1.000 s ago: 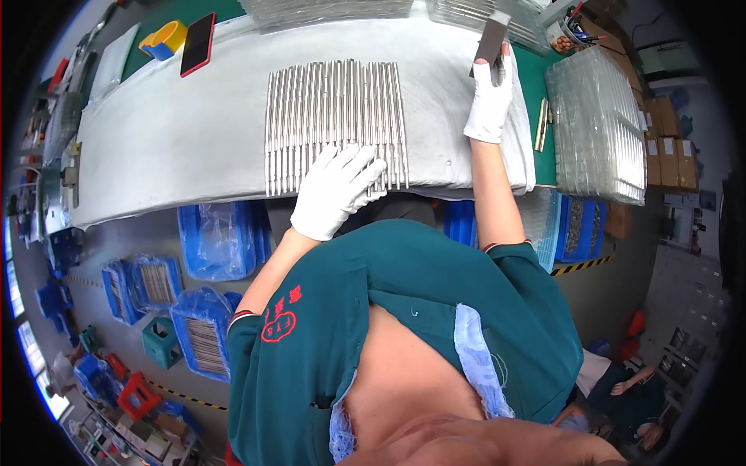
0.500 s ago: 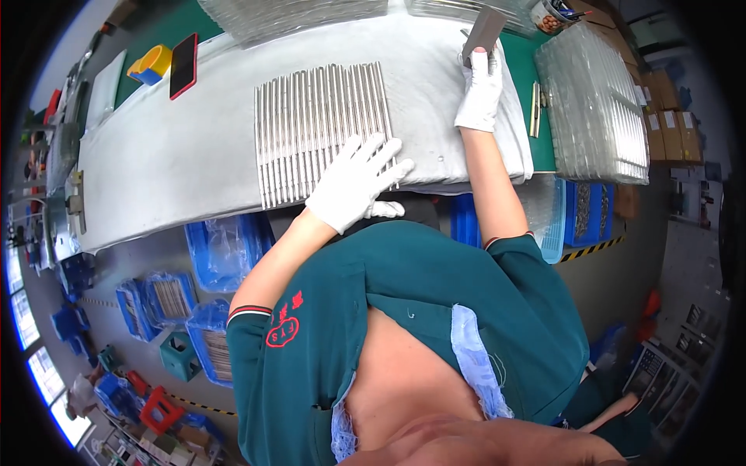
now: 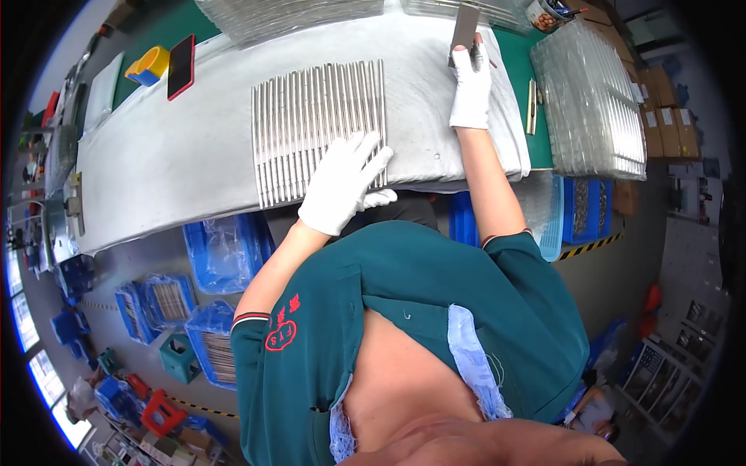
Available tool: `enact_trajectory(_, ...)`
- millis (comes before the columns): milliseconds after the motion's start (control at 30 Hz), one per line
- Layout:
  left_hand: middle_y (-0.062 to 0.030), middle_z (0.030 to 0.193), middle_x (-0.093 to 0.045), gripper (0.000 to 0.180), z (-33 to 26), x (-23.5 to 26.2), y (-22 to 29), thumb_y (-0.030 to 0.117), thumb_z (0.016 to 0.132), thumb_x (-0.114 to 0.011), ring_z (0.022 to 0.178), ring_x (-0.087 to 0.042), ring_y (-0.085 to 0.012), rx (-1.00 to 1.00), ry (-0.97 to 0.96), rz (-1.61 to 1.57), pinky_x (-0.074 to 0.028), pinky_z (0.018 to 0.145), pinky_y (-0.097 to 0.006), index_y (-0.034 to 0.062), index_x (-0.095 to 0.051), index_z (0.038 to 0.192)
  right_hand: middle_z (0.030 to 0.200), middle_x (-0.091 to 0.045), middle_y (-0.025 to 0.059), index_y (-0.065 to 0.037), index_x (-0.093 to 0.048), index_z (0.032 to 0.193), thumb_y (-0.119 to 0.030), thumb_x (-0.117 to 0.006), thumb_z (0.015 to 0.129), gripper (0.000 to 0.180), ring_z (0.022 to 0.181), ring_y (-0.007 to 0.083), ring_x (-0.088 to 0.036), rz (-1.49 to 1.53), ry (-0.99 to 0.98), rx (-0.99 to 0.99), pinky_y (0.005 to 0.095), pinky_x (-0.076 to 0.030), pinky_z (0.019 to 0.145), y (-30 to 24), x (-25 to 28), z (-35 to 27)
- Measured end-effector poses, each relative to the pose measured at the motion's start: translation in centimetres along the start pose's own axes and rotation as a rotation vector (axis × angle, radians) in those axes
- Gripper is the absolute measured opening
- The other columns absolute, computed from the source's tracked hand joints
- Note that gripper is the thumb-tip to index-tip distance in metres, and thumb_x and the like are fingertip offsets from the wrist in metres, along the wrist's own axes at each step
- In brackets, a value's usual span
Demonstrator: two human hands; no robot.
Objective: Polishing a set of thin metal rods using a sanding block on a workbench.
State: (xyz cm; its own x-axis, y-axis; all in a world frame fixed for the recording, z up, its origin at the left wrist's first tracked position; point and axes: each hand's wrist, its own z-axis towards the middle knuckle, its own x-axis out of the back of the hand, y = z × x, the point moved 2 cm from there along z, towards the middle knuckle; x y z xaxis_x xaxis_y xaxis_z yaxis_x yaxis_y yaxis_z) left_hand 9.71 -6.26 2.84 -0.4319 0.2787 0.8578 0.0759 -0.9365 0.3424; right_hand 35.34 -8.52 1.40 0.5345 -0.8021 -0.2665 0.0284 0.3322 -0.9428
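Observation:
A row of slim, shiny metal rods (image 3: pixel 311 116) lies side by side on the light grey cloth (image 3: pixel 179 155) covering the table. My left hand (image 3: pixel 339 186), in a white glove, rests over the near right ends of the rods, its fingers stretched out and the thumb lower, by the table edge. Further right, my gloved right hand (image 3: pixel 471 93) grips a flat grey rectangular plate (image 3: pixel 465 29) between thumb and fingers, above the far right of the cloth. What the plate is for or made of cannot be made out.
A phone (image 3: pixel 182 68) and a yellow tape roll (image 3: pixel 153 62) lie at the far left. Stacked clear plastic trays (image 3: pixel 587 109) stand at the right, with a pen cup (image 3: pixel 546 15) behind. Blue crates (image 3: pixel 221 252) sit below the table.
My left hand has slid a little left over the rods, its fingers closer together. My right hand has shifted slightly left, and the grey plate has turned more upright.

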Motion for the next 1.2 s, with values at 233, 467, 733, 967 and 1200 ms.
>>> enact_trajectory(233, -0.0111, 0.126, -0.055, 0.068, -0.7, 0.6, 0.3, 0.026, 0.064, -0.08, 0.115, -0.052, -0.0285, 0.113, -0.115, 0.202, -0.039, 0.098, -0.04, 0.0064, -0.056, 0.125, 0.13, -0.057, 0.0136, -0.007, -0.048, 0.142, -0.028, -0.074, 0.085, 0.066, 0.115, 0.0217, -0.057, -0.525, -0.317, 0.119, 0.0303, -0.046, 0.097, 0.9, -1.1, -0.8)
enact_trajectory(467, -0.0093, 0.113, -0.058, 0.05, -0.9, 0.9, 0.3, 0.034, 0.075, -0.07, 0.104, -0.054, -0.0252, 0.079, -0.122, 0.126, -0.041, 0.09, -0.038, 0.0064, -0.059, 0.115, 0.133, -0.053, 0.0199, -0.028, -0.063, 0.13, -0.033, -0.071, 0.08, 0.05, 0.118, 0.0375, -0.053, -0.936, -0.748, 0.3, 0.0396, -0.043, 0.101, -1.4, -1.5, -2.4)
enact_trajectory(733, -0.0077, 0.099, -0.056, 0.037, -0.1, 1.6, 0.8, 0.038, 0.08, -0.064, 0.091, -0.055, -0.0235, 0.08, -0.046, 0.082, -0.043, 0.079, -0.036, 0.0063, -0.059, 0.099, 0.137, -0.05, 0.0213, -0.026, -0.067, 0.126, -0.027, -0.068, 0.083, 0.044, 0.124, 0.0376, -0.047, -0.967, -1.104, 0.535, 0.0407, -0.034, 0.108, -3.4, -4.6, -3.7)
enact_trajectory(967, -0.0056, 0.09, -0.051, 0.032, 0.1, 1.4, 1.3, 0.034, 0.079, -0.064, 0.083, -0.052, -0.0213, 0.057, 0.051, 0.071, -0.042, 0.075, -0.035, 0.0075, -0.058, 0.095, 0.14, -0.049, 0.0206, -0.027, -0.068, 0.125, -0.025, -0.071, 0.08, 0.045, 0.124, 0.0388, -0.046, -0.958, -1.128, 0.401, 0.0407, -0.035, 0.107, -2.9, -2.2, -1.5)
enact_trajectory(1200, -0.006, 0.1, -0.06, 0.037, -0.5, 1.3, 1.1, 0.037, 0.077, -0.068, 0.09, -0.057, -0.0221, 0.102, 0.073, 0.091, -0.045, 0.078, -0.036, 0.0073, -0.063, 0.098, 0.133, -0.053, 0.0197, -0.029, -0.068, 0.122, -0.023, -0.072, 0.078, 0.045, 0.115, 0.0375, -0.052, -0.923, -1.043, 0.536, 0.0412, -0.041, 0.102, -2.8, -2.8, -2.7)
